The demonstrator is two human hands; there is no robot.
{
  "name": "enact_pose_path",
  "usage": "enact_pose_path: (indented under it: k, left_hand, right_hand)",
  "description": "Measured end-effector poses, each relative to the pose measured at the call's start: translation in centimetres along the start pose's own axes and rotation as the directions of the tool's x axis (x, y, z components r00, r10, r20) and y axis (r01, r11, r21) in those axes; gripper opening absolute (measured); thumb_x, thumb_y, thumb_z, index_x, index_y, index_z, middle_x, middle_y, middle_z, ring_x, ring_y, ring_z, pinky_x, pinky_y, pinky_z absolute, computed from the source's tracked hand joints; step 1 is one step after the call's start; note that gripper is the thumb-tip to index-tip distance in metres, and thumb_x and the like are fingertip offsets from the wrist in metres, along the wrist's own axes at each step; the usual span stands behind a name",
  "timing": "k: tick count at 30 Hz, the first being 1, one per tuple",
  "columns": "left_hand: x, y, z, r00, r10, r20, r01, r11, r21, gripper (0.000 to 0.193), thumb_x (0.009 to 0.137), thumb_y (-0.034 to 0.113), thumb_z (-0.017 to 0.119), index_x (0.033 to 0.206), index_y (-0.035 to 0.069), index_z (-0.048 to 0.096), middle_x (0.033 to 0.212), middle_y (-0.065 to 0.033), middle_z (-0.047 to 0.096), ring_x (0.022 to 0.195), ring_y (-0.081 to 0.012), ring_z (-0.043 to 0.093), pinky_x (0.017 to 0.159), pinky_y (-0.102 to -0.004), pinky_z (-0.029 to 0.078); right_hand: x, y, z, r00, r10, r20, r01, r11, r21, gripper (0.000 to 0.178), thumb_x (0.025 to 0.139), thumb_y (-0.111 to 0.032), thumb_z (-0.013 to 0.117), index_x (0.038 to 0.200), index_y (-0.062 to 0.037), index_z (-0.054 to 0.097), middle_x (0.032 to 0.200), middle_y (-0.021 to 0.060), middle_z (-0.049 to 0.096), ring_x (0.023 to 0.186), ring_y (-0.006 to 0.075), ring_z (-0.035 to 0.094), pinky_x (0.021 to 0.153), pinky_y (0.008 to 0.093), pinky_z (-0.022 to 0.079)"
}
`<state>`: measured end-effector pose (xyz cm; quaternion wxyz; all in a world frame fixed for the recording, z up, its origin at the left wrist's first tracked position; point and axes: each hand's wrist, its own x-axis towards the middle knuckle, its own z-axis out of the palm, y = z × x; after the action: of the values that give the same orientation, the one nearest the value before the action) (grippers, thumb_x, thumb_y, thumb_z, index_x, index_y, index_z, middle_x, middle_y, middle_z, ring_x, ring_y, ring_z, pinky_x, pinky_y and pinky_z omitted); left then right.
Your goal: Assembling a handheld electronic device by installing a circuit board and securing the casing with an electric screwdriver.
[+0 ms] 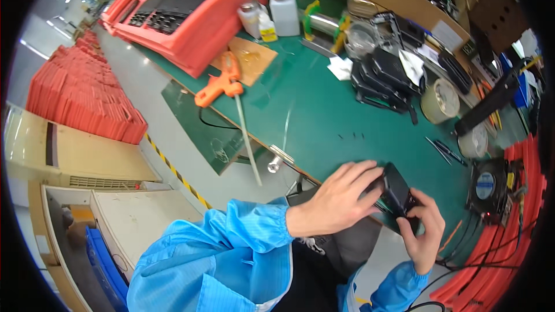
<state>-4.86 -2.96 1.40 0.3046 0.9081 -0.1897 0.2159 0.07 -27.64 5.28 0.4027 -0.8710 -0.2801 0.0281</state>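
A black plastic housing point(397, 188) is held up between my two hands, tilted, over the near edge of the green-topped workbench. My left hand point(341, 196) grips its left side, with the fingers curled over the upper edge. At its lower right, my right hand point(425, 225) pinches it between thumb and fingers. A strip of green, perhaps a circuit board, shows at the housing's lower left, partly hidden by my left fingers. Farther back on the bench lies a pile of similar black housings point(384, 78).
An orange glue gun point(222, 81) with a long glue stick lies at the bench's left edge. Behind it are a red foam tray point(217, 20) of black parts and white dispenser bottles point(284, 14). Tweezers point(439, 150) and a black fan point(488, 188) sit at right, near trailing cables.
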Motion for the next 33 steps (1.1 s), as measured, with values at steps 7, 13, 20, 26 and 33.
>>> enact_pose_path:
  k: [7,13,20,26,33]
  left_hand:
    - [-0.8,-0.2,1.4,0.994,-0.015,-0.105,0.014,1.000,-0.011,0.043,0.078,0.022,0.084,0.108,-0.006,0.072,0.124,-0.0177,0.067,0.128,-0.0360,0.059,0.101,-0.0475,0.052]
    - [-1.5,-0.3,1.5,0.990,-0.035,-0.135,0.032,0.999,-0.021,0.044,0.078,0.021,0.084,0.110,-0.007,0.073,0.122,-0.0163,0.067,0.126,-0.0350,0.060,0.101,-0.0468,0.052]
    - [-1.6,-0.4,1.3,0.989,-0.040,-0.143,0.034,0.998,-0.045,0.045,0.077,0.020,0.086,0.112,-0.007,0.073,0.121,-0.0154,0.068,0.125,-0.0344,0.060,0.099,-0.0461,0.052]
    - [-1.9,-0.6,1.2,0.989,-0.066,-0.129,0.057,0.996,-0.068,0.049,0.076,0.024,0.088,0.113,-0.005,0.073,0.128,-0.0165,0.066,0.128,-0.0356,0.059,0.100,-0.0479,0.052]
    - [-0.4,-0.1,-0.6,0.998,-0.020,-0.062,0.015,0.997,-0.078,0.057,0.078,0.028,0.088,0.128,0.005,0.071,0.150,-0.0197,0.054,0.139,-0.0395,0.051,0.105,-0.0507,0.051]
  right_hand:
    - [-0.7,-0.2,-0.4,0.997,-0.066,0.050,0.070,0.995,-0.077,0.027,0.070,0.003,0.082,0.087,0.0010,0.062,0.134,0.0251,0.067,0.117,0.0412,0.068,0.097,0.0431,0.054]
    - [-0.4,-1.6,-0.5,0.988,-0.153,-0.001,0.152,0.985,-0.080,0.013,0.088,0.000,0.079,0.098,0.0005,0.071,0.121,0.0208,0.072,0.097,0.0404,0.070,0.080,0.0444,0.057]
    - [0.0,-1.5,-0.6,0.988,-0.148,0.042,0.153,0.980,-0.127,0.014,0.088,0.000,0.082,0.097,0.0009,0.071,0.132,0.0196,0.071,0.106,0.0375,0.070,0.086,0.0414,0.058]
    - [-0.2,-1.0,-0.6,0.976,-0.209,0.070,0.218,0.959,-0.180,0.019,0.088,-0.003,0.082,0.104,0.0014,0.071,0.130,0.0218,0.071,0.105,0.0395,0.069,0.089,0.0421,0.057]
    - [-0.9,0.3,1.3,0.984,-0.175,-0.026,0.163,0.955,-0.247,0.033,0.065,0.002,0.086,0.088,0.0010,0.062,0.129,0.0234,0.069,0.117,0.0433,0.067,0.097,0.0471,0.054]
